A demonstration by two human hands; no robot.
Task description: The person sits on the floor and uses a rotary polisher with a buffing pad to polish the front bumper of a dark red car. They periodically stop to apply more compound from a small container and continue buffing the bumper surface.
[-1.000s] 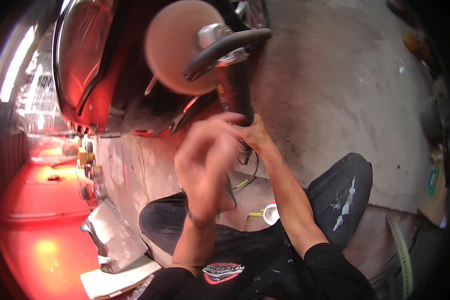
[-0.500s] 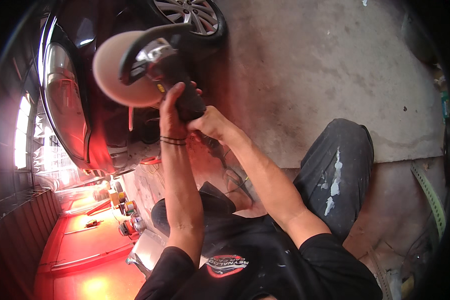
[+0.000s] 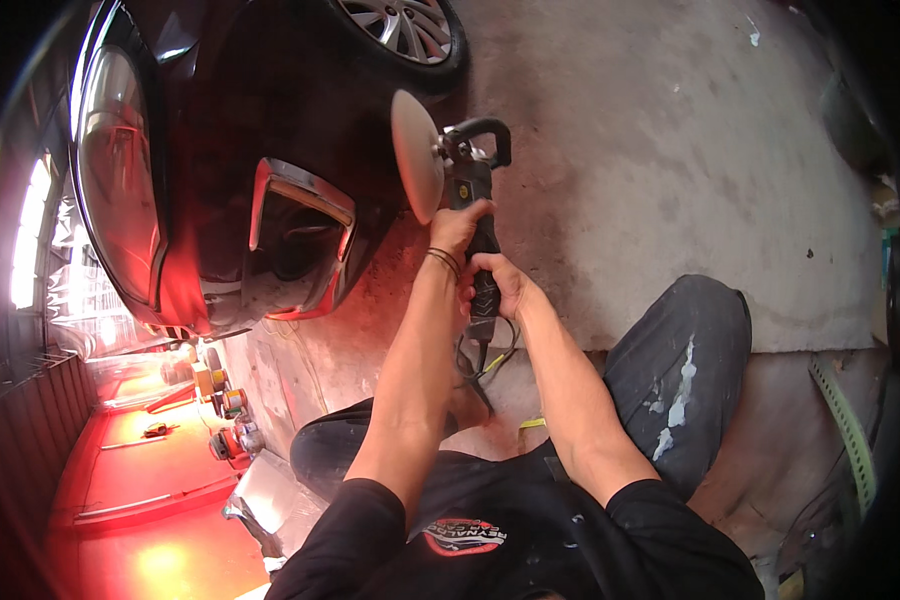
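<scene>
A black polisher (image 3: 480, 235) is held in both my hands, out in front of me. My left hand (image 3: 454, 228) wraps round its body just behind the head. Lower down, my right hand (image 3: 507, 287) closes round the rear grip, where the cord leaves. The pale round polishing pad (image 3: 417, 157) stands on edge, facing left toward the dark car bumper (image 3: 310, 120), with a gap seeming to lie between them. A loop-shaped handle (image 3: 495, 130) juts from the far side of the polisher's head, held by neither hand.
The car's headlight (image 3: 125, 180), chrome-edged fog lamp surround (image 3: 295, 235) and wheel (image 3: 410, 28) are at the left and top. Concrete floor (image 3: 650, 150) stretches right. Cans and tools (image 3: 232, 405) line the red-lit left side. A perforated pale green strip (image 3: 842, 425) lies at the right.
Both hands have swung the polisher right and nearer to me, off the front of the bumper. The pad has turned from nearly face-on to edge-on, uncovering the fog lamp surround.
</scene>
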